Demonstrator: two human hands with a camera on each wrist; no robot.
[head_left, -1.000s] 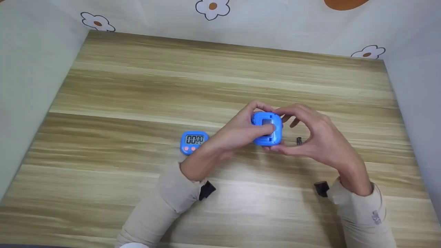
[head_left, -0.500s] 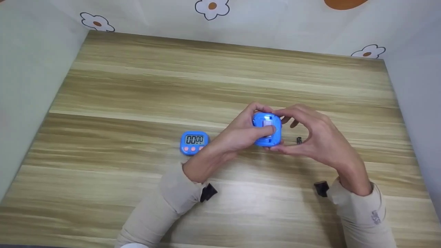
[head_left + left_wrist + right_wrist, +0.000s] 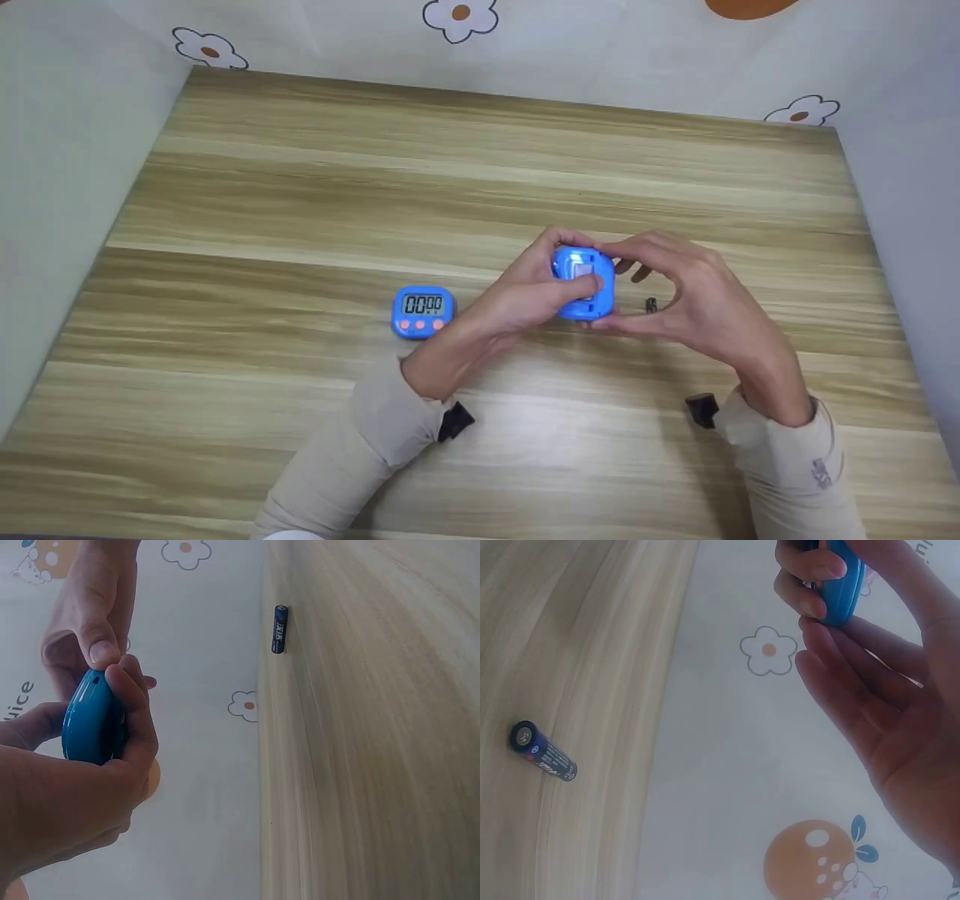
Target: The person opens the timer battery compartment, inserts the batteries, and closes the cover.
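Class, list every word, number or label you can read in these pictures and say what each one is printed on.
"00:00" – display of the blue timer lying on the wooden table.
"uice" – partial word on the printed wall, left wrist view.
Battery label: too small to read.
Print on the right sleeve: blurred, unreadable.
Held timer, gripped by the left hand and right hand: no readable text.
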